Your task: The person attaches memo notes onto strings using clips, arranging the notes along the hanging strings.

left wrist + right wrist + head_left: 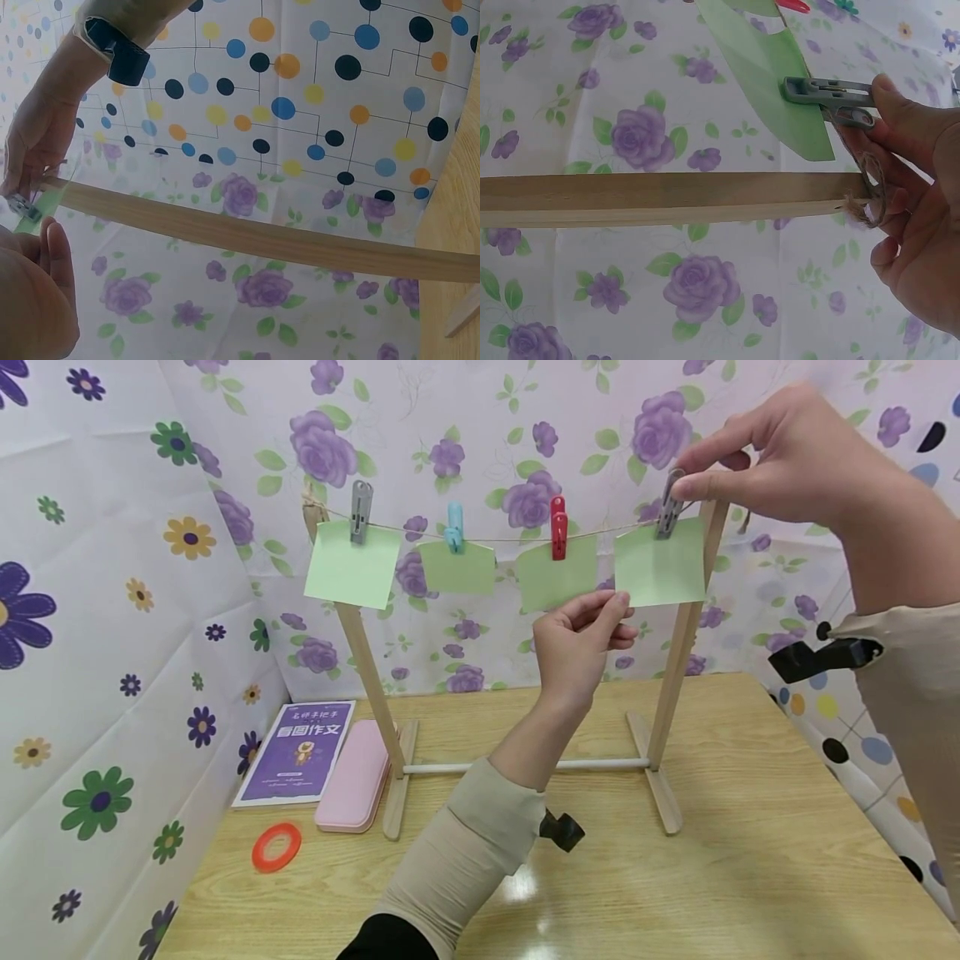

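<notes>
At the right end of a thin string (510,540), my right hand (813,468) pinches a grey clothespin (667,510) between thumb and forefinger. The clothespin's jaws are over the top edge of a light green paper (660,572), seen also in the right wrist view, where the grey clothespin (817,91) lies across paper and string. My left hand (577,639) pinches that paper's lower left corner with thumb and fingers. Three more green papers hang to the left, under another grey clothespin (361,510), a blue clothespin (454,531) and a red clothespin (558,531).
The string runs between two wooden posts (367,681), joined low down by a white rod (600,764). On the table (750,860) at left lie a purple book (296,756), a pink case (356,777) and an orange-red ring (276,847). Flowered cloth hangs behind.
</notes>
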### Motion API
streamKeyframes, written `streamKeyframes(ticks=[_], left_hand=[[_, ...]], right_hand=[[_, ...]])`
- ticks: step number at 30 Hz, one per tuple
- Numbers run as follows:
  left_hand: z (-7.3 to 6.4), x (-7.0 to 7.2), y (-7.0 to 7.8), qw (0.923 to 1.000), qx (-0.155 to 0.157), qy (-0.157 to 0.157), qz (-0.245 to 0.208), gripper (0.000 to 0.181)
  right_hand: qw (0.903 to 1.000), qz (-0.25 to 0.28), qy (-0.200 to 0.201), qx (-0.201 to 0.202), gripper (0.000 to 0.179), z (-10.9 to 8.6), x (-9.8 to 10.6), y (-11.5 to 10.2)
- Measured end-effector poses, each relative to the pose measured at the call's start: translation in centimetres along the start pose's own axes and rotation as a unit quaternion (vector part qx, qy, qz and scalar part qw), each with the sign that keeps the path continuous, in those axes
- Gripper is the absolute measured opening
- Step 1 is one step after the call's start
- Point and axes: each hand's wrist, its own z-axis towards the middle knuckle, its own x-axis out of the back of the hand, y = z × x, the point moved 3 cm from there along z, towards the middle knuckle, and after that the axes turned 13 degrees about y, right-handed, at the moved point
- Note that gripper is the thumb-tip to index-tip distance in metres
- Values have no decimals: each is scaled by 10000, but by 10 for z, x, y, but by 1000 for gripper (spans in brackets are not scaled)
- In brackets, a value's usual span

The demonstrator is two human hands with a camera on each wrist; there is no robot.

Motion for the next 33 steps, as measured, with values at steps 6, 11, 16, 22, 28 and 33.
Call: streamKeyframes(ticks=[6, 11, 16, 22, 28, 33], left_hand=[[0, 0, -1, 10000, -12, 19, -24, 16], [-1, 1, -1, 10000, -39, 60, -48, 16], [-3, 0, -2, 10000, 24, 48, -42, 17], [-4, -2, -4, 10000, 19, 74, 3, 19], [-3, -1, -5, 9999, -31, 106, 44, 19], [-4, -2, -6, 9998, -45, 202, 12, 17]], right_hand=[[10000, 67, -47, 47, 22, 0, 1, 1], [9999, 136, -30, -45, 25, -1, 0, 3], [9982, 526, 129, -247, 25, 0, -3, 4], [9968, 676, 208, -367, 27, -1, -8, 5], [9938, 967, 190, -524, 27, -1, -12, 7], [9898, 1256, 171, -657, 27, -1, -14, 7]])
